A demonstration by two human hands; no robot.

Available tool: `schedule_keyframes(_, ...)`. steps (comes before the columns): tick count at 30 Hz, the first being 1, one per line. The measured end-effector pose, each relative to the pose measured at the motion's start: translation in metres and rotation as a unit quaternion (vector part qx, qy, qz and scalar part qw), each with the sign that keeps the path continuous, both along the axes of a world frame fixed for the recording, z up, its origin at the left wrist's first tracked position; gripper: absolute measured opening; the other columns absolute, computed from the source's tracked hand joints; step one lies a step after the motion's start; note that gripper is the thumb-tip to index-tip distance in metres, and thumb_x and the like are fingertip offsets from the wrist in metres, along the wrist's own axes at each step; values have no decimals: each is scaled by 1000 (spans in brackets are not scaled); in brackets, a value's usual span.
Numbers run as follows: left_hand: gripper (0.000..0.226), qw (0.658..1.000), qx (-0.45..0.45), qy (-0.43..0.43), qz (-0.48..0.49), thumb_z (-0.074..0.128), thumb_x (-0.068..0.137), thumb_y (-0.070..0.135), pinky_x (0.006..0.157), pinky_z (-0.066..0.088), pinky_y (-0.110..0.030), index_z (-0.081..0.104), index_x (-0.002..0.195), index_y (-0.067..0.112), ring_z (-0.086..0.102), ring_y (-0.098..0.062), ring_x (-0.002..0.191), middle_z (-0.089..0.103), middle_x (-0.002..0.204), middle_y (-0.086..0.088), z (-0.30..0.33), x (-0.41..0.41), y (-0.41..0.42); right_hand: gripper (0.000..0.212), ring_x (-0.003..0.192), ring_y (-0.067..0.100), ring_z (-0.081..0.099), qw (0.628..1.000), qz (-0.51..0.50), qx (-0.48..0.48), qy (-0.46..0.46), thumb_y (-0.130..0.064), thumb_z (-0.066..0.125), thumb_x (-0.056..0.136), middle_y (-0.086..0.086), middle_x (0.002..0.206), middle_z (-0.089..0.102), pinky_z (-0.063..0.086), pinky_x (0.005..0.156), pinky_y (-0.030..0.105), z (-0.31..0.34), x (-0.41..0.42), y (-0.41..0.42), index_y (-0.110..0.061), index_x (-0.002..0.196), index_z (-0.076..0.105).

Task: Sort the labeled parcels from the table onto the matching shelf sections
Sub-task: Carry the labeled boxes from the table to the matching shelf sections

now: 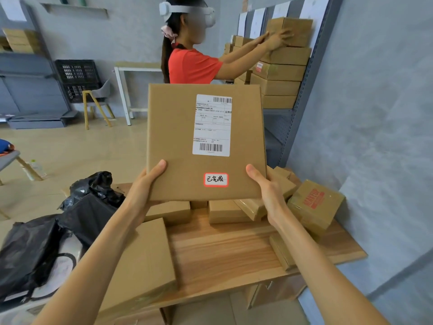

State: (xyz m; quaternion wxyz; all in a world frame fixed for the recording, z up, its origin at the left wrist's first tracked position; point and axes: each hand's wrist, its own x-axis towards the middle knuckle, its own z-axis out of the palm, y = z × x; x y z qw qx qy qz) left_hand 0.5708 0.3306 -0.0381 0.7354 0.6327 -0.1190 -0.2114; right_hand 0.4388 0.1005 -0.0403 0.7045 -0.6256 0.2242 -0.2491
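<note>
I hold a flat cardboard parcel (178, 137) upright above the wooden table (225, 252), its face toward me. It carries a white shipping label (212, 125) and a small red-edged sticker (216, 179) with handwriting. My left hand (147, 184) grips its lower left edge, thumb on the front. My right hand (264, 186) grips the lower right edge the same way. More cardboard parcels (225, 211) lie on the table below. The grey shelf (302, 90) stands at the back right, stacked with boxes (281, 73).
A person in a red shirt (191, 66) stands behind the parcel, both hands on a box on the shelf. Black plastic bags (77, 214) lie at the table's left. A box with red print (315, 202) sits at the right by the wall. Chair and black crates stand back left.
</note>
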Motion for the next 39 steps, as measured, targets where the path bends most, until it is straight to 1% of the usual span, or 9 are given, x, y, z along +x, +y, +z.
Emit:
schedule_keyframes(3,81,999,4,-23,-40,71,52,63,75,55,-38,57,122,24,64,-16,95,70,108,0,9,-2,-22,17,90,9,66,999,-48,4,4,-38,68,86,-11,92,71,50,74,22,8,-18,-18,-27,98,63)
schedule_keyframes(7,77,996,-6,-41,-83,73,49,65,78,56,-41,60,115,28,66,-14,90,72,102,3,23,-11,-67,20,88,5,66,994,-109,-3,2,-41,71,83,-13,89,71,52,81,24,28,-52,-44,-26,93,65)
schedule_keyframes(13,69,985,-35,-49,-163,70,58,59,83,55,-48,61,118,27,66,-17,93,70,109,0,47,-50,-151,60,98,23,70,981,-193,-7,3,-57,79,64,0,101,75,57,85,45,58,-129,-84,-19,109,67)
schedule_keyframes(17,74,966,-38,-65,-248,68,59,65,87,55,-51,59,121,26,66,-21,103,69,114,-1,59,-89,-204,39,78,7,71,960,-277,-29,-13,-41,72,82,-1,93,74,56,64,21,77,-193,-104,-14,111,66)
schedule_keyframes(21,69,943,-50,-76,-319,68,64,64,79,57,-45,61,122,27,65,-22,107,70,112,1,74,-138,-252,57,95,14,69,935,-350,-59,8,-56,74,64,-2,102,73,54,78,27,91,-256,-115,-19,108,67)
schedule_keyframes(25,46,919,-60,-70,-384,63,81,47,57,53,-25,61,117,19,69,-10,76,72,95,1,87,-197,-289,46,94,8,67,910,-409,-62,-2,-54,73,70,-8,101,71,49,75,21,95,-327,-112,-25,105,63)
schedule_keyframes(29,69,887,-50,-66,-455,73,64,58,75,55,-37,62,122,23,67,-21,99,71,109,-2,94,-252,-319,53,88,2,68,889,-455,-55,-12,-56,66,62,-12,98,73,47,72,18,98,-393,-104,-26,105,65)
schedule_keyframes(31,78,878,-48,-66,-471,73,55,62,70,55,-34,62,122,24,67,-21,101,71,110,-2,95,-282,-335,48,90,2,68,874,-483,-49,-8,-55,66,63,-12,99,73,47,74,18,98,-422,-102,-27,102,66)
schedule_keyframes(39,57,833,-14,-60,-551,70,70,56,81,57,-43,62,119,28,68,-16,101,72,108,7,71,-388,-382,51,95,6,66,821,-570,-30,25,-58,67,62,-13,99,72,47,76,24,80,-522,-96,-27,103,66)
